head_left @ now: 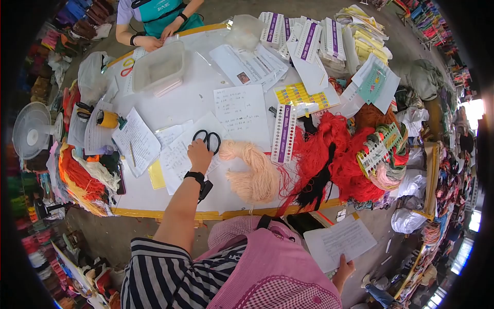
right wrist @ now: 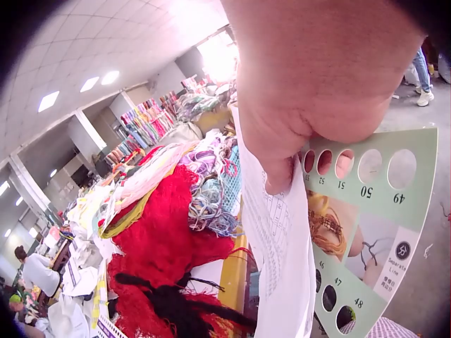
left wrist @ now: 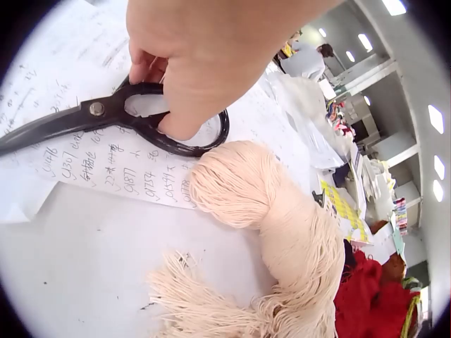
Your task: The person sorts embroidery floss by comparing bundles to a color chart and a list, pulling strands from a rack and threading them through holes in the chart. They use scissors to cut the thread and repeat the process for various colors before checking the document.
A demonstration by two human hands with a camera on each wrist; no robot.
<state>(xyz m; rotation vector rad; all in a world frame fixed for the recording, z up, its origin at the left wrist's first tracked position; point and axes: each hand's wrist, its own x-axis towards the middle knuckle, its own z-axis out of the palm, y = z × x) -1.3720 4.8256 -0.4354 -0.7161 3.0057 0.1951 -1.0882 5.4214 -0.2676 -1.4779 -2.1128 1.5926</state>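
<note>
Left hand [head_left: 199,156] pinches black scissors [left wrist: 96,110] by the handle loops [left wrist: 189,151], over the worktop [head_left: 138,191], nearer its front edge: rigid, probably weighty, loops the surest hold! Right hand [head_left: 345,270], past that edge, pinches floppy paper [head_left: 337,239] and a springy green card [right wrist: 373,196] (light, surely).

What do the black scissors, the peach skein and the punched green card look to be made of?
Black scissors: probably dark metal, with a silvery rivet; the glossy loops may be coated or painted.
Peach skein: matte yarn, judging by its fine loose strands; perhaps cotton, though the fibre is unclear.
Green card: likely stiff paperboard, smooth and printed, since it shows clean-cut holes and holds its shape.
</note>
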